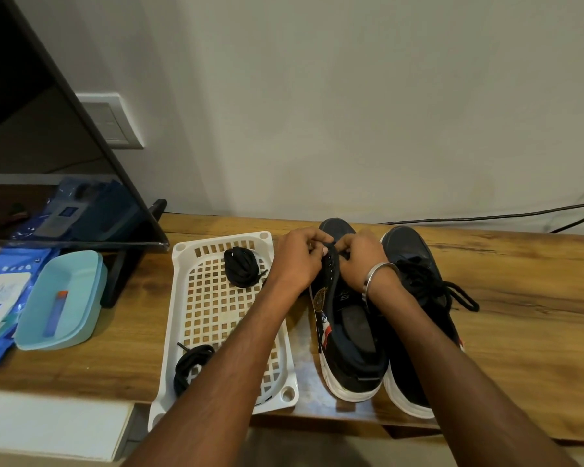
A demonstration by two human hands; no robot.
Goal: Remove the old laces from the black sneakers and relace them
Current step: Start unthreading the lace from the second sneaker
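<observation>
Two black sneakers point(378, 318) stand side by side on the wooden tabletop point(526, 284), toes pointing to the wall, white soles toward me. Both my hands are up at the front of the left sneaker point(348, 335), near its toe. My left hand point(300, 256) has its fingers curled in, pinching a black lace point(329, 247) at the first eyelets. My right hand point(361, 259), a steel bangle point(380, 276) round its wrist, curls in from the other side, fingers closed on that same lace; the two hands are nearly touching over the shoe. How far the lace runs through the eyelets I cannot tell, my fingers cover it. The tongue and insole of this shoe lie open to view behind my hands. The right sneaker point(418, 298), just beside it and partly under my right forearm, carries a lace tied across its top, with loops point(459, 294) spilling off toward the right. Left of the shoes, a white plastic basket point(216, 318) sits on the table with two bundled black laces in it: one bundle point(241, 266) at the far end, another point(191, 364) at the near end, by my left forearm. Further left, a light blue tray point(64, 298) holds a small blue stick with an orange tip point(56, 313), next to a blue wipes packet point(0, 298).
</observation>
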